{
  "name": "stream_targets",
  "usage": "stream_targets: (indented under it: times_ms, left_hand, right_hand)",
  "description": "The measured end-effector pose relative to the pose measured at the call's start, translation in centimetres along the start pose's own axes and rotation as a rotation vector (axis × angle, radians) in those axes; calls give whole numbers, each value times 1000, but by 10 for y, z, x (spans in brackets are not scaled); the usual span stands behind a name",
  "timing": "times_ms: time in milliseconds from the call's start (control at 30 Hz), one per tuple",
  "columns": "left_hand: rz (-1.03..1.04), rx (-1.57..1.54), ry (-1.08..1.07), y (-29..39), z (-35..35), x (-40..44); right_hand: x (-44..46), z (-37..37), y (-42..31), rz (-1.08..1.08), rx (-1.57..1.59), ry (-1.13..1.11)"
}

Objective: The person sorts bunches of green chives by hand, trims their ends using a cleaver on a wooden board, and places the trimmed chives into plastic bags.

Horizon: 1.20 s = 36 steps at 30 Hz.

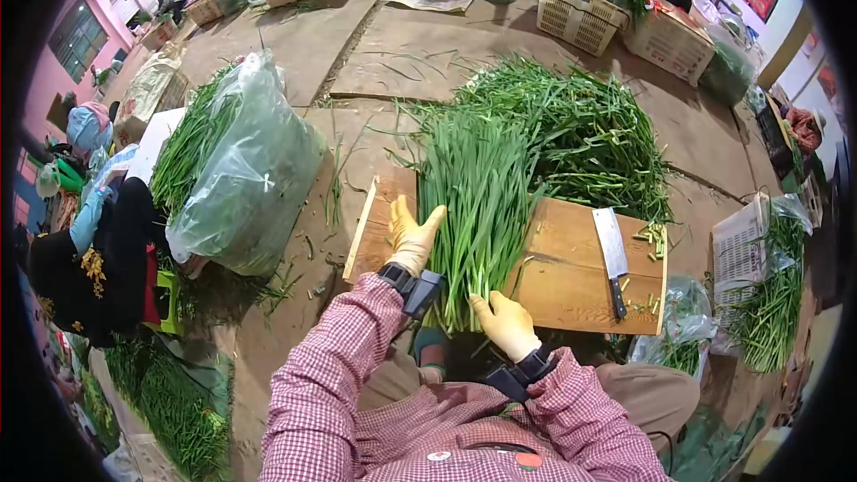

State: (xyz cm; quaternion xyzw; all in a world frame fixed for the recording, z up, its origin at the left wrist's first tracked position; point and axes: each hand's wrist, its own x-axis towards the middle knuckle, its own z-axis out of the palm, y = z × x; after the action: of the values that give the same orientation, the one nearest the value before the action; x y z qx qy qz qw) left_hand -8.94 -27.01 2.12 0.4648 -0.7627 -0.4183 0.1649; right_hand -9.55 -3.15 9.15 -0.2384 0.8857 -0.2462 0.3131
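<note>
A thick bundle of long green garlic chives [478, 201] lies across a wooden board [558, 254], its pale stem ends toward me. My left hand [413, 241], in a yellowish glove, is beside the bundle's left edge with thumb and fingers spread. Against the lower right of the stems rests my right hand [506, 326], gloved too, its visible fingers stretched out; its palm side is hidden. A cleaver [611, 259] with a black handle lies on the right part of the board, near short cut stem pieces [650, 241].
Behind the board spreads a loose heap of chives [589, 129]. On the left stands a clear plastic bag [250, 178] of greens, with a person in dark clothing [103, 259] beyond it. A white crate [741, 250] is at right; more crates [580, 13] stand behind.
</note>
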Motion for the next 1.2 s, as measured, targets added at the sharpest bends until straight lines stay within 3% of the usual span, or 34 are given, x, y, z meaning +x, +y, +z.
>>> stream_targets:
  times_ms: [67, 167, 267, 367, 467, 533, 667, 800, 867, 933, 1000, 1067, 1200]
  left_hand:
    - [-93, -1, -101, -6, -3, -9]
    - [-122, -249, -248, 9, -4, -31]
    - [-22, 179, -350, 31, 16, -58]
    - [50, 303, -245, 15, 33, -66]
    - [90, 336, -196, 12, 40, -64]
    - [134, 326, -185, 15, 35, -68]
    - [184, 329, -152, 20, 29, -67]
    - [182, 363, -144, 51, 17, -71]
    - [267, 289, -94, 44, 22, -59]
    - [349, 123, -110, 52, 32, -56]
    - [452, -43, -231, 89, 25, -86]
    - [423, -313, -463, 129, 19, -128]
    - [466, -301, -868, 163, 17, -207]
  right_hand:
    - [2, -2, -4, 8, -105, -38]
    - [12, 19, -2, -17, -118, -77]
    - [19, 22, 0, -44, -109, -97]
    - [11, 29, 25, -119, -112, -62]
    - [-31, -15, 18, -153, -139, -159]
    - [-69, -45, 26, -286, -148, -63]
    - [-163, -121, 52, -332, 48, 195]
    - [-267, -176, 110, -88, 283, 513]
    - [-315, -175, 159, 77, 771, 666]
    - [-352, -160, 215, 264, 894, 798]
    - [-376, -120, 275, 431, 926, 775]
    - [-387, -61, 333, 617, 917, 684]
    - [-385, 91, 446, 747, 1228, 668]
